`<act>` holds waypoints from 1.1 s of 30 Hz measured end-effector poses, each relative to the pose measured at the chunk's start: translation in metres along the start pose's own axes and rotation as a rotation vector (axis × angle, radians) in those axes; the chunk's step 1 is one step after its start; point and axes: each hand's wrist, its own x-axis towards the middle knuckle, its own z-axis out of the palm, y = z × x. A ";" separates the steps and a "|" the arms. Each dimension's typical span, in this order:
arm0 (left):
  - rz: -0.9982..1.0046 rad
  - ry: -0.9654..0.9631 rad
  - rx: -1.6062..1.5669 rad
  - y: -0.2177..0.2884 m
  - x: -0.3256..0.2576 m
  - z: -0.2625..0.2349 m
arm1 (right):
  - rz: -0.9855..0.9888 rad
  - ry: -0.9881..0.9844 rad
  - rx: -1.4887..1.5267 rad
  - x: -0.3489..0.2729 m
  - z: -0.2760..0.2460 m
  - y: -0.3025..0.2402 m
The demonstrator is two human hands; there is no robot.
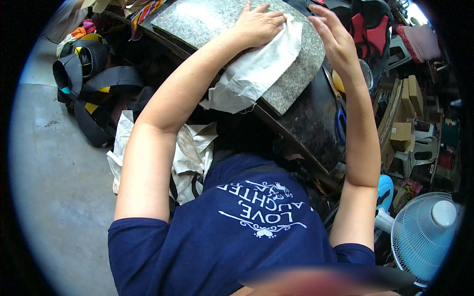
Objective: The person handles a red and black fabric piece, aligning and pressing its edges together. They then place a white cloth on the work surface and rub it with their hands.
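A piece of white cloth (256, 74) with frayed edges lies on a speckled grey stone slab (301, 79), and its near end hangs past the slab's edge. My left hand (259, 24) rests flat on the cloth's far end, fingers stretched out. Nothing shows in my right hand (336, 42), which is held up by the slab's right edge with its fingers apart. Below that hand, a pair of scissors with blue handles (340, 123) lies on the dark worktable (306, 128), partly covered by my right forearm.
Black straps with yellow parts (106, 84) are heaped at the left, above the grey floor (59, 172). More white cloth (190, 153) lies near my lap. A fan (419, 227) stands at the lower right, with cardboard boxes (402, 135) beyond it. Black and red padded items (368, 34) sit at the far right.
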 end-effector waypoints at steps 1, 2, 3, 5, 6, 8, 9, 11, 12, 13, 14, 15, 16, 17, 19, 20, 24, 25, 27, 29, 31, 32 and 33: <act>0.013 0.049 -0.046 0.008 0.002 0.003 | 0.037 0.043 0.010 0.002 0.001 0.000; 0.026 0.068 -0.049 0.014 0.004 0.006 | 0.075 0.088 0.017 0.003 0.002 0.001; 0.041 0.086 -0.054 0.019 0.006 0.007 | 0.115 0.134 0.024 0.003 0.003 0.001; 0.096 0.165 -0.056 0.027 0.009 0.008 | 0.076 0.153 -0.042 0.004 0.003 0.004; 0.080 0.118 -0.078 0.029 0.008 0.006 | 0.051 0.156 -0.073 0.004 0.003 0.006; 0.047 0.029 -0.114 0.028 0.004 0.000 | 0.032 0.167 -0.215 0.008 0.002 0.012; 0.069 0.037 -0.139 0.025 0.001 -0.004 | 0.042 0.151 -0.299 0.010 0.001 0.015; 0.064 0.017 -0.052 0.021 -0.010 -0.011 | 0.166 0.029 -0.419 0.015 0.001 0.022; 0.061 0.006 -0.010 0.019 -0.016 -0.012 | 0.014 0.025 -0.592 0.016 0.004 0.026; 0.080 0.010 0.031 0.017 -0.021 -0.014 | -0.117 0.105 -0.650 0.015 0.010 0.029; 0.072 0.021 0.006 0.016 -0.024 -0.015 | -0.249 0.185 -0.707 0.013 0.016 0.032; 0.062 0.033 -0.019 0.015 -0.028 -0.015 | -0.154 0.080 -0.616 0.008 0.021 0.035; 0.048 0.043 -0.047 0.014 -0.030 -0.015 | -0.170 -0.001 -0.810 -0.001 0.025 0.037; 0.043 0.056 -0.018 0.013 -0.031 -0.015 | -0.188 -0.089 -1.002 -0.014 0.030 0.038; 0.036 0.073 0.040 0.012 -0.034 -0.017 | -0.021 -0.147 -0.994 -0.038 0.043 0.034; 0.040 0.058 0.035 0.011 -0.035 -0.019 | 0.023 -0.165 -0.993 -0.051 0.042 0.030; 0.062 0.065 0.070 0.015 -0.036 -0.025 | -0.057 -0.157 -0.943 -0.083 0.019 -0.002; 0.079 0.083 0.095 0.017 -0.034 -0.025 | -0.086 -0.148 -0.940 -0.084 0.011 -0.010; 0.095 0.086 0.129 0.022 -0.023 -0.020 | -0.115 0.012 -0.779 -0.083 -0.002 -0.024; 0.087 0.122 0.127 0.026 -0.007 -0.012 | -0.228 0.115 -0.731 -0.082 -0.003 -0.030; 0.077 0.164 0.123 0.027 0.011 0.000 | -0.257 0.046 -0.714 -0.084 0.006 -0.029; 0.070 0.195 0.119 0.027 0.021 0.005 | -0.280 0.015 -0.718 -0.086 0.012 -0.026; 0.060 0.230 0.114 0.026 0.030 0.010 | -0.278 -0.001 -0.774 -0.090 0.021 -0.022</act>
